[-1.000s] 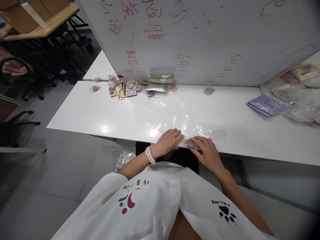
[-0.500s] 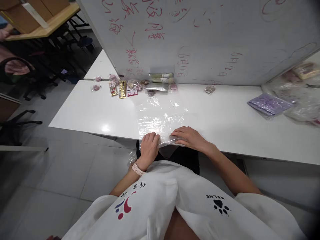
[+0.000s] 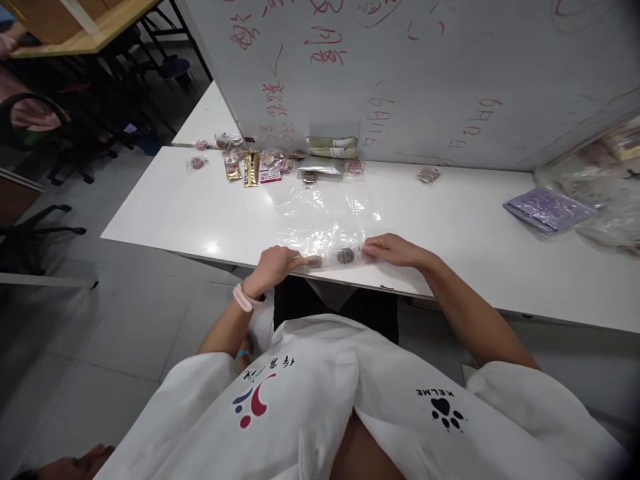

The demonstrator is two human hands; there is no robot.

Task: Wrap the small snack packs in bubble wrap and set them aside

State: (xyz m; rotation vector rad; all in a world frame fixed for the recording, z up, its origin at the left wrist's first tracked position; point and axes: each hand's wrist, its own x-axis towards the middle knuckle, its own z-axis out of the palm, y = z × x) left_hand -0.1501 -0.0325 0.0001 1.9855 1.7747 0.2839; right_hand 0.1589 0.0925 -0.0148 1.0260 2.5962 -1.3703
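Note:
A transparent plastic bag (image 3: 320,220) lies spread on the white table in front of me. Along its near edge, small packaged items show through the plastic, among them a dark round one (image 3: 345,255) and a brownish one (image 3: 314,262). My left hand (image 3: 275,268) is closed on the bag's near left corner, fingers pointing inward. At the near right end, my right hand (image 3: 395,251) pinches the plastic between thumb and fingers. Both hands rest close to the table's front edge. What lies under the right fingertips is partly hidden.
Beyond the bag, a row of snacks includes a gold sachet (image 3: 251,168), a silver packet (image 3: 323,165) and green packets (image 3: 333,147). A small packet (image 3: 429,175) and a purple package (image 3: 550,210) lie rightward. A whiteboard (image 3: 425,80) stands behind. Another person's head (image 3: 75,463) shows lower left.
My hands have moved apart and slightly away from my body, drawing the bag's near edge up onto the table. Small items inside now show between them. The view has shifted slightly.

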